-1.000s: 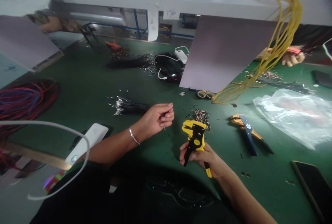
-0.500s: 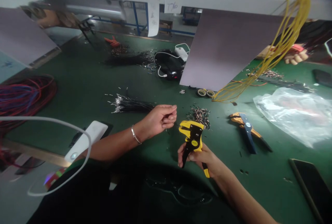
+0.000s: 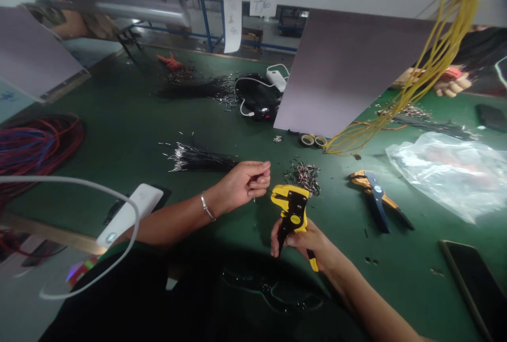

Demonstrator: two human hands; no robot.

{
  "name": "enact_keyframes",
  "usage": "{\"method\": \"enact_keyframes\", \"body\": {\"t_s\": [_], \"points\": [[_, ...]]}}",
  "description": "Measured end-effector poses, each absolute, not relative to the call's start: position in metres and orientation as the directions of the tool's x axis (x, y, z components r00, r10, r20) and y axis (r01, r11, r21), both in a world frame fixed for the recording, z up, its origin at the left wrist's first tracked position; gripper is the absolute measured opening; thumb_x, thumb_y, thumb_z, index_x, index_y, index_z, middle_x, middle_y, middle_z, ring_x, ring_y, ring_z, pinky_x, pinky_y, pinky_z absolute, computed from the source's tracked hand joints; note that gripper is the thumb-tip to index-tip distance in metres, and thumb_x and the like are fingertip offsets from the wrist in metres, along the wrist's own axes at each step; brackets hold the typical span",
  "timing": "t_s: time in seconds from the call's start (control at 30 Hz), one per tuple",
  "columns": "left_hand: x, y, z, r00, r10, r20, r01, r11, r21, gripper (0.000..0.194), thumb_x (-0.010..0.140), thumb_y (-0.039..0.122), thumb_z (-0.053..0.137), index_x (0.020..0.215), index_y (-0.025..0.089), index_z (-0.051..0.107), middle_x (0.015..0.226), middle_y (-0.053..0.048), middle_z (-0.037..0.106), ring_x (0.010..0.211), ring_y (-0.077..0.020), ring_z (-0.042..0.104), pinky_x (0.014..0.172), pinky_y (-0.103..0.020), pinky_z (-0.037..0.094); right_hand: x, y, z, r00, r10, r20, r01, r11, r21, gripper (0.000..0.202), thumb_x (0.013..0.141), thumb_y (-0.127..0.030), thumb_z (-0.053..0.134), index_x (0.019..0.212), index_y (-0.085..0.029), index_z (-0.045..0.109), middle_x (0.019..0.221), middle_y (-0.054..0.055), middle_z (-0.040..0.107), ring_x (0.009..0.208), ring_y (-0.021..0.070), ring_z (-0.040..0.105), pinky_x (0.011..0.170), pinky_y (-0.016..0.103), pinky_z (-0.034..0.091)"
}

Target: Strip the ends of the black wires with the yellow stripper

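In the middle of the head view my left hand (image 3: 251, 181) is closed in a pinch, with a bracelet at its wrist. A thin dark wire (image 3: 269, 190) shows faintly between its fingers and the tool's jaws. My right hand (image 3: 311, 239) is wrapped round the handles of a yellow and black wire stripper (image 3: 293, 207), whose jaws point left at the left hand. Behind the left hand lies a bundle of black wires (image 3: 206, 159) with bright, bare-looking ends. A pile of small cut scraps (image 3: 306, 177) lies just beyond the stripper.
A second wire stripper (image 3: 372, 194) and a phone (image 3: 473, 284) lie to the right, near a clear plastic bag (image 3: 443, 173). Yellow wires (image 3: 428, 77) hang down beside a grey panel (image 3: 340, 72). Coiled red and blue wires (image 3: 35, 146) lie left. Another person's hand (image 3: 451, 84) shows far right.
The wire stripper has shifted very slightly left, closer to my left hand. The view has moved a little; both hands keep their grip.
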State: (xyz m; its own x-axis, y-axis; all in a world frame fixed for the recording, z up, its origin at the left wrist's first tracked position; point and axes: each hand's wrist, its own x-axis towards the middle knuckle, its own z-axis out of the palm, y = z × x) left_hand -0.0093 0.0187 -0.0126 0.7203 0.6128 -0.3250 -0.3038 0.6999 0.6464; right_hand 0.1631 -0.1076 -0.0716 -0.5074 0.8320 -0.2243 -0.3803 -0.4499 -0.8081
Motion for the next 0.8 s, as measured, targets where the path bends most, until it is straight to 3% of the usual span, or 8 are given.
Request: {"method": "enact_keyframes", "body": {"t_s": [0.17, 0.23, 0.3, 0.4, 0.47, 0.53, 0.63, 0.8], "points": [[-0.012, 0.021, -0.009, 0.690, 0.660, -0.297, -0.312, 0.642, 0.700, 0.029, 0.087, 0.022, 0.057, 0.061, 0.014, 0.045, 0.053, 0.005, 0.035, 0.041, -0.0024, 0.024, 0.036, -0.015, 0.017, 0.171, -0.107, -0.060, -0.309, 0.897, -0.316, -0.242, -0.395, -0.886, 0.021, 0.072, -0.026, 0.064, 0.089, -0.013, 0.064, 0.072, 0.006, 0.069, 0.067, 0.0207, 0.063, 0.069, 0.034, 0.047], [-0.014, 0.022, -0.005, 0.663, 0.694, -0.280, -0.317, 0.599, 0.735, 0.030, 0.087, 0.023, 0.058, 0.061, 0.013, 0.046, 0.053, 0.004, 0.035, 0.041, -0.0024, 0.025, 0.036, -0.015, 0.017, 0.178, -0.107, -0.053, -0.150, 0.926, -0.347, -0.035, -0.356, -0.934, 0.025, 0.075, -0.034, 0.063, 0.089, -0.014, 0.062, 0.073, 0.006, 0.067, 0.068, 0.0205, 0.061, 0.068, 0.034, 0.046], [-0.015, 0.023, -0.001, 0.639, 0.721, -0.268, -0.315, 0.563, 0.764, 0.031, 0.087, 0.022, 0.057, 0.060, 0.013, 0.046, 0.052, 0.004, 0.036, 0.040, -0.0025, 0.026, 0.037, -0.016, 0.017, 0.183, -0.107, -0.046, -0.003, 0.945, -0.327, 0.278, -0.314, -0.908, 0.029, 0.076, -0.040, 0.062, 0.090, -0.015, 0.062, 0.072, 0.005, 0.065, 0.066, 0.0205, 0.059, 0.064, 0.033, 0.045], [-0.016, 0.023, 0.003, 0.611, 0.744, -0.270, -0.295, 0.531, 0.795, 0.032, 0.087, 0.022, 0.057, 0.058, 0.014, 0.046, 0.051, 0.004, 0.036, 0.039, -0.0025, 0.026, 0.037, -0.017, 0.016, 0.186, -0.111, -0.043, 0.105, 0.980, -0.170, 0.709, -0.194, -0.678, 0.030, 0.076, -0.041, 0.060, 0.092, -0.016, 0.064, 0.077, 0.007, 0.066, 0.066, 0.0221, 0.059, 0.062, 0.033, 0.043], [-0.016, 0.022, 0.004, 0.597, 0.755, -0.272, -0.275, 0.511, 0.814, 0.032, 0.087, 0.023, 0.057, 0.058, 0.014, 0.046, 0.050, 0.004, 0.036, 0.038, -0.0022, 0.025, 0.037, -0.017, 0.016, 0.182, -0.114, -0.047, 0.058, 0.998, -0.024, 0.862, -0.063, -0.503, 0.030, 0.073, -0.038, 0.062, 0.094, -0.016, 0.064, 0.082, 0.009, 0.067, 0.070, 0.0246, 0.061, 0.063, 0.034, 0.043], [-0.015, 0.020, 0.002, 0.594, 0.761, -0.263, -0.255, 0.488, 0.835, 0.032, 0.086, 0.025, 0.058, 0.059, 0.014, 0.048, 0.049, 0.004, 0.037, 0.038, -0.0019, 0.025, 0.037, -0.017, 0.016, 0.176, -0.117, -0.053, -0.041, 0.996, 0.080, 0.935, 0.067, -0.349, 0.031, 0.072, -0.037, 0.063, 0.096, -0.017, 0.063, 0.083, 0.010, 0.067, 0.074, 0.0265, 0.061, 0.065, 0.035, 0.043], [-0.014, 0.018, -0.002, 0.605, 0.760, -0.237, -0.235, 0.455, 0.859, 0.031, 0.086, 0.027, 0.060, 0.060, 0.013, 0.051, 0.049, 0.004, 0.039, 0.038, -0.0015, 0.026, 0.038, -0.017, 0.017, 0.168, -0.121, -0.061, -0.143, 0.985, 0.100, 0.971, 0.159, -0.181, 0.030, 0.073, -0.039, 0.066, 0.093, -0.017, 0.063, 0.081, 0.010, 0.064, 0.077, 0.0277, 0.059, 0.068, 0.036, 0.042], [-0.013, 0.015, -0.005, 0.625, 0.746, -0.229, -0.213, 0.445, 0.870, 0.032, 0.084, 0.031, 0.062, 0.060, 0.013, 0.053, 0.050, 0.005, 0.039, 0.038, -0.0012, 0.026, 0.038, -0.018, 0.016, 0.164, -0.122, -0.061, -0.220, 0.974, 0.058, 0.968, 0.226, -0.111, 0.028, 0.075, -0.039, 0.067, 0.093, -0.017, 0.062, 0.084, 0.011, 0.063, 0.079, 0.0281, 0.056, 0.072, 0.039, 0.041]]}}
